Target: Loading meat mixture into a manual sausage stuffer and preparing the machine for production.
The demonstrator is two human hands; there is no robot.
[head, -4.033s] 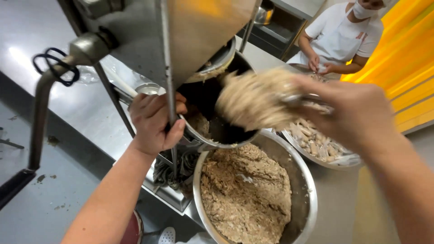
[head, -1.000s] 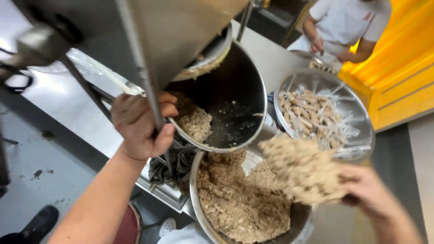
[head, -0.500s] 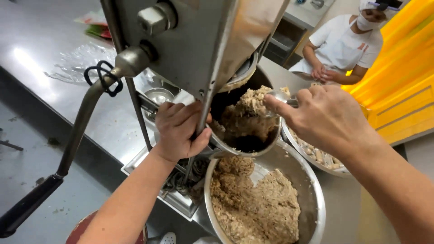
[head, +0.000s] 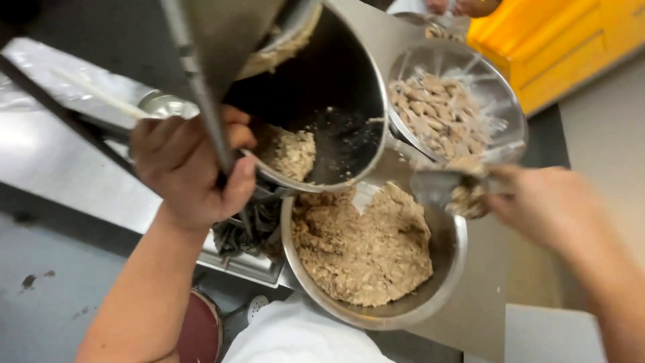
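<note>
Seen from the head camera, a worker feeds a coarse beige mixture into a tilted steel hopper (head: 336, 101) on a stainless machine, where one lump of the mixture (head: 290, 151) already lies against the lower wall near the rim. The left hand (head: 191, 168) is wrapped around the hopper's lip and a thin upright metal rod (head: 201, 87), fingers closed tight on both, steadying the vessel. The right hand (head: 547, 205) hangs over the far edge of a large steel bowl (head: 453, 262) heaped with the same mixture, just below the hopper's mouth; it is blurred by motion, its fingers curled together around the handle of a scoop (head: 440, 187) that carries some of the mixture. To the upper right stands a second bowl (head: 510, 111) of pale formed pieces, touching the hopper's side. Judging from the frame, loading goes best with the scoop kept level, brought close over the rim before tipping, and the left grip held firm so the hopper does not swing; spillage between bowl and hopper looks the main risk. A co-worker's hands (head: 463, 7) show at the top edge, beside yellow crates (head: 564, 47).
</note>
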